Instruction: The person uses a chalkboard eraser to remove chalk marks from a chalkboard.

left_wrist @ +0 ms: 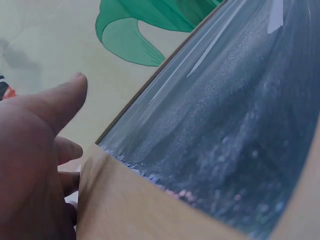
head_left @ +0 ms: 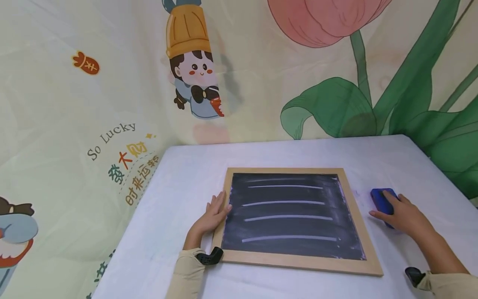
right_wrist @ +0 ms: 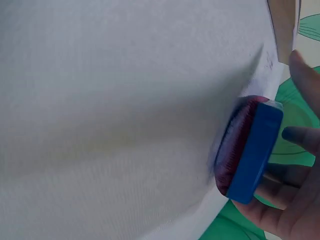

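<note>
A wood-framed chalkboard (head_left: 291,228) lies on the white cloth, several pale chalk lines running across its dark face. Against its left frame edge rests my left hand (head_left: 213,216); the fingers point away from me and the thumb reaches over the frame. In the left wrist view the thumb (left_wrist: 70,97) stands raised beside the frame corner (left_wrist: 100,175). To the right of the board sits a blue chalkboard eraser (head_left: 382,201), its dark red felt side down on the cloth. Over it spreads my right hand (head_left: 408,216), thumb held apart and fingers extended around the eraser's back in the right wrist view.
White cloth (head_left: 149,249) covers the table, with faint chalk smudges between board and eraser. A printed curtain (head_left: 254,83) with a tulip and cartoon figures hangs behind and to the left of the table. Both wrists wear small black devices (head_left: 210,256).
</note>
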A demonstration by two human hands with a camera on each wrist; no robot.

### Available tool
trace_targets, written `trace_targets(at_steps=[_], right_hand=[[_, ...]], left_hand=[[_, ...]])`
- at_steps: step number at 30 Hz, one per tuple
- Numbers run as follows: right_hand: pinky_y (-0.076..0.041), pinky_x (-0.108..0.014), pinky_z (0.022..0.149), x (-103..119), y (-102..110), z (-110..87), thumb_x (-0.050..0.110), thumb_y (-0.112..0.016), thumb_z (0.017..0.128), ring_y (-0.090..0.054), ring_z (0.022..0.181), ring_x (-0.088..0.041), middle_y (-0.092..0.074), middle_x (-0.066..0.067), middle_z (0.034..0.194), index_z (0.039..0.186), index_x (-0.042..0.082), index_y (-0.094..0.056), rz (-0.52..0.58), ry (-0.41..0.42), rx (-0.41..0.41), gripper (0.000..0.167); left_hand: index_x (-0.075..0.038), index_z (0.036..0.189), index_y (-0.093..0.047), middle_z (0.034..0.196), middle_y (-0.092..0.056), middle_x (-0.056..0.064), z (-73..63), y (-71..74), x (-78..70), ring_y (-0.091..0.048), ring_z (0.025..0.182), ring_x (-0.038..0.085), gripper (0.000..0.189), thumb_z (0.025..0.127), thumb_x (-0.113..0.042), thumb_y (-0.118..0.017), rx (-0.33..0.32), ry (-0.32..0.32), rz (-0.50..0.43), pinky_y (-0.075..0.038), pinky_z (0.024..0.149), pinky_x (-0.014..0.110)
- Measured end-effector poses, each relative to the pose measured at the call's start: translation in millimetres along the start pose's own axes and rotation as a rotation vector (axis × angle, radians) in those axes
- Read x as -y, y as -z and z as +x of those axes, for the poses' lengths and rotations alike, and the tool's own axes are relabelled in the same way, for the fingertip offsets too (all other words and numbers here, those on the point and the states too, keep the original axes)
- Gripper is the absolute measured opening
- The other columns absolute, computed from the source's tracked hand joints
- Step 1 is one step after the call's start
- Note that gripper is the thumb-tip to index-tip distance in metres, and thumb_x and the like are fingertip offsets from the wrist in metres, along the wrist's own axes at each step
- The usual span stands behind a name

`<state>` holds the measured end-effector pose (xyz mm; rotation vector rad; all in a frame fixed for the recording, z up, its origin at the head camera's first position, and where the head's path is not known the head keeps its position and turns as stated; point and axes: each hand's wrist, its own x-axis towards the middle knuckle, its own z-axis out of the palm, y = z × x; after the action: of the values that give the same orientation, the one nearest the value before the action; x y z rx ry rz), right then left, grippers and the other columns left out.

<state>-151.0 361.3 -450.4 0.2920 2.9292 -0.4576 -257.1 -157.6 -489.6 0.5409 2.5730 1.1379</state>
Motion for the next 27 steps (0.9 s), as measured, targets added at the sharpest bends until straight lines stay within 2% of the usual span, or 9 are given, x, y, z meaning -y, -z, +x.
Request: trace_targets(at_steps=[4,7,15,18,22,27], right_hand=[[-0.041,-0.066,0.074,1,-3,0.5,0.047,-0.064,0.078,-0.035,0.101,-0.065,-0.027,-0.051,0.116,0.134,-0.014,-0.023,-0.031,-0.023,-0.057,0.092],[-0.042,-0.065,0.072,2,-5,2.0,0.032,-0.065,0.079,-0.037,0.099,-0.064,-0.03,-0.05,0.113,0.134,-0.012,-0.026,-0.034,-0.048,-0.065,0.08],[-0.043,-0.065,0.067,8,3,7.5,0.024,-0.062,0.08,-0.036,0.098,-0.065,-0.029,-0.049,0.113,0.137,-0.006,-0.027,-0.035,-0.044,-0.042,0.073],[-0.042,-0.066,0.067,14,5,11.0,0.02,-0.06,0.08,-0.035,0.098,-0.066,-0.029,-0.049,0.114,0.138,-0.004,-0.025,-0.017,0.005,-0.071,0.072],[-0.041,-0.067,0.07,30,8,18.3,0.015,-0.06,0.081,-0.037,0.097,-0.065,-0.031,-0.048,0.115,0.139,-0.002,-0.025,-0.024,0.122,-0.105,0.07],[-0.039,-0.068,0.078,53,12,26.9,0.009,-0.061,0.082,-0.036,0.104,-0.062,-0.031,-0.045,0.121,0.14,0.001,-0.026,-0.021,0.241,-0.088,0.069]], left_hand=[[-0.007,0.147,-0.005,0.153,-0.004,0.016,-2.2,-0.2,1.9,0.011,0.14,0.036,0.069,0.096,-0.036,-0.041,0.023,-0.006,0.024,0.01,0.11,0.053],[-0.006,0.147,-0.006,0.153,-0.004,0.016,-4.0,0.1,2.2,0.011,0.14,0.035,0.07,0.095,-0.034,-0.043,0.03,-0.011,0.041,0.01,0.11,0.052],[-0.003,0.146,-0.007,0.153,-0.002,0.018,-3.2,2.7,-0.7,0.011,0.139,0.037,0.066,0.096,-0.026,-0.042,0.042,-0.04,0.076,0.008,0.11,0.053],[-0.003,0.146,-0.008,0.153,-0.002,0.019,-3.1,3.6,-1.5,0.011,0.139,0.038,0.064,0.096,-0.023,-0.042,0.044,-0.045,0.068,0.008,0.11,0.054],[-0.004,0.147,-0.008,0.153,-0.001,0.018,-2.7,3.8,-1.2,0.011,0.139,0.038,0.064,0.096,-0.023,-0.042,0.051,-0.047,0.063,0.009,0.11,0.053],[-0.004,0.147,-0.008,0.153,-0.001,0.019,-2.2,2.8,0.9,0.011,0.139,0.037,0.064,0.096,-0.022,-0.042,0.043,-0.05,0.072,0.008,0.11,0.053]])
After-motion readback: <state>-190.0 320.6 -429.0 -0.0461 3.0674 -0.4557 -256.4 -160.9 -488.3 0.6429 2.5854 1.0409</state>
